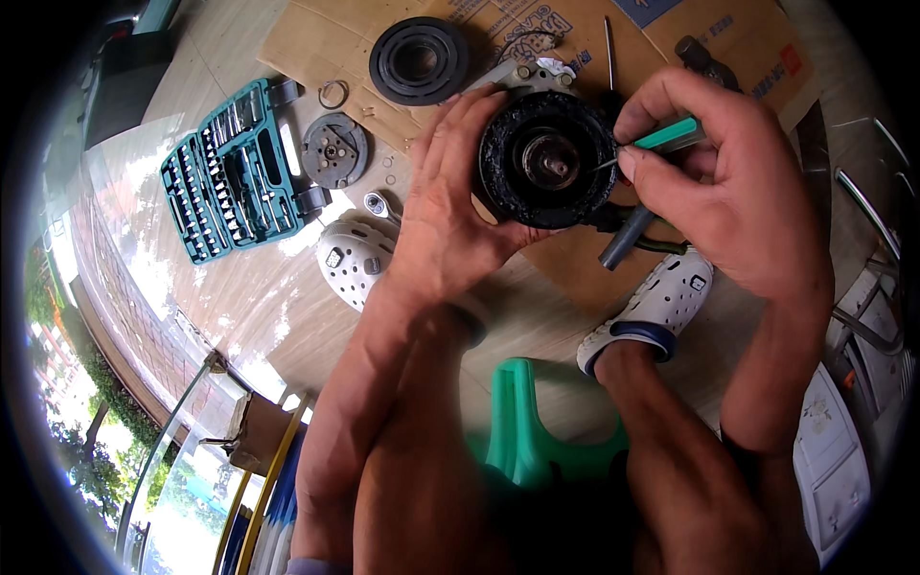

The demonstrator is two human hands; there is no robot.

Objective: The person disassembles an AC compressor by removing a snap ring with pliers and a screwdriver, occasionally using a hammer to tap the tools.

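A round black machine part, seemingly a compressor [497, 196], stands upright with its open end up. Inside its grimy black ring, a metal shaft [551, 163] sits in the middle. My left hand [446, 192] is wrapped around the compressor's left side, thumb toward its near edge. Between the thumb and fingers of my right hand [728, 172] is a slim green-handled screwdriver [668, 134]; its thin shank points left over the ring's right rim. A dark grey cylinder [628, 238] shows under my right hand; its other end is hidden.
Cardboard [326, 43] covers the floor beyond, carrying a grooved black pulley [419, 60], another screwdriver [609, 53] and a hammer head [698, 57]. Leftward lie a round metal plate [334, 150], a ratchet [379, 205] and an open green socket set [235, 172]. A green stool [517, 422] is below me.
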